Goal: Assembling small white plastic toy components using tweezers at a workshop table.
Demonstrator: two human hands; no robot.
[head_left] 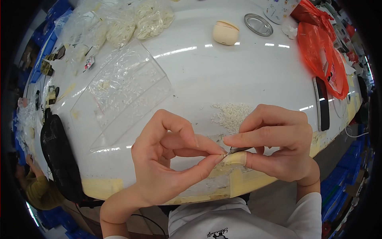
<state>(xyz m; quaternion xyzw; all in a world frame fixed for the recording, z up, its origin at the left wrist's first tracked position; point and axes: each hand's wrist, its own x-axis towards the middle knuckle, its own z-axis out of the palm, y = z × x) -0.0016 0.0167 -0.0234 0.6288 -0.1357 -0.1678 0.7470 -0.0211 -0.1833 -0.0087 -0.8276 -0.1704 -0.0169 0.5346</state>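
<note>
My left hand (pixel 169 159) is pinched, thumb and forefinger tips pressed around a tiny pale piece (pixel 224 156) that is mostly hidden. My right hand (pixel 280 143) grips a thin, dark metal tool (pixel 239 149), its tip meeting the pinched piece; the fingers hide too much of the tool to tell its kind. Yellowish tape (pixel 236 158) wraps my right thumb. Both hands meet above the table's near edge. Just beyond them lies a loose pile of small white pieces (pixel 230 114).
Left of my hands lies a transparent plastic tray (pixel 157 73) with scattered white bits. Bags of pale pieces (pixel 153 20) fill the far left. A black pouch (pixel 59 155), cream container (pixel 225 32), metal lid (pixel 258 24), red plastic bag (pixel 318 55) and phone (pixel 321 103) surround the work area.
</note>
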